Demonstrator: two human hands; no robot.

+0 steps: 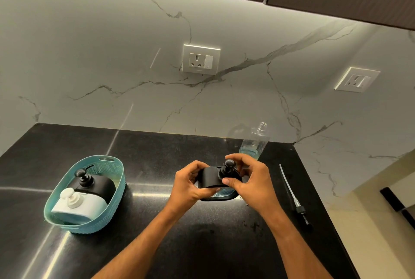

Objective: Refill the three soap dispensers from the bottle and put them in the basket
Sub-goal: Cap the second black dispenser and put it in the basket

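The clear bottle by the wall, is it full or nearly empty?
Nearly empty. The clear bottle stands on the counter with only a shallow layer of blue liquid at its bottom; the rest looks see-through, and its mouth has no cap.

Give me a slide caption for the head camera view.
Both hands hold the third dispenser; two already sit in the basket.

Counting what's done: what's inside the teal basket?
The teal basket holds two dispensers: a black dispenser behind, a white dispenser in front. The floor beneath them is hidden.
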